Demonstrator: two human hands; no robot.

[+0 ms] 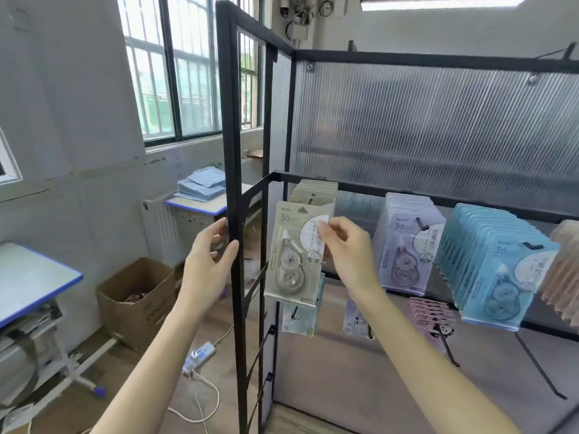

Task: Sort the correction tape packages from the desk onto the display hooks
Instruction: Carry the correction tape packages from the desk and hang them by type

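My right hand (346, 247) pinches a grey-beige correction tape package (294, 255) by its right edge, held upright in front of a row of matching beige packages (316, 191) that hang on a hook of the black display rack. My left hand (209, 260) grips the rack's black upright post (231, 170) with thumb and fingers around it. Further right on the same rail hang a row of lilac packages (407, 242), a row of blue packages (492, 270) and a blurred pinkish row (564, 277) at the frame edge.
Lower hooks carry panda-print packages (300, 311) and a pink row (430, 311); one long bare hook (542, 368) juts out at lower right. Left of the rack stand a blue-edged desk (34, 277), an open cardboard box (138, 302) and a power strip (199, 357) with cable on the floor.
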